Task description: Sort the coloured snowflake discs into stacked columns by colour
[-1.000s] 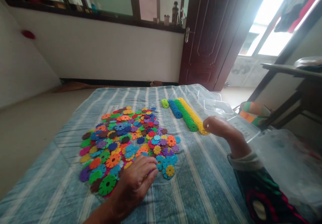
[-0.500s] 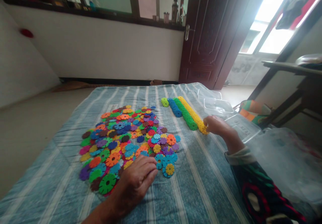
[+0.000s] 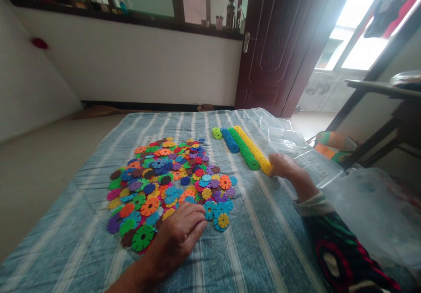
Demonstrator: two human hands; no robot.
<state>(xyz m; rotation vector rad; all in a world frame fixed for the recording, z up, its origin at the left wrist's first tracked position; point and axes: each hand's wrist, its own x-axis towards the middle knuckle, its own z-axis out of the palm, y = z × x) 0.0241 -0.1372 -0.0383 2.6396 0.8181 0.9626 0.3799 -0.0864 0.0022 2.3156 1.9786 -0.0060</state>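
My left hand (image 3: 182, 229) rests at the near right edge of a pile of colourful notched discs (image 3: 164, 183), its fingers bent and close together; whatever may be under them is hidden. My right hand (image 3: 283, 166) has its fingers closed at the near end of a long yellow row of discs (image 3: 251, 146). Beside the yellow row lie a green row (image 3: 244, 150), a shorter blue row (image 3: 230, 141) and a very short lime green row (image 3: 217, 133). All lie on a blue striped cloth (image 3: 259, 223).
Clear plastic containers (image 3: 287, 140) stand at the right edge of the cloth, with a clear lid (image 3: 317, 168) and a large clear plastic bag or sheet (image 3: 371, 209) nearer. An orange and green object (image 3: 335, 146) sits beyond them. A dark stand (image 3: 394, 91) is at the far right.
The fingers of my right hand have closed in against the near end of the yellow row. My left hand has hardly moved. The whole view has shifted slightly.
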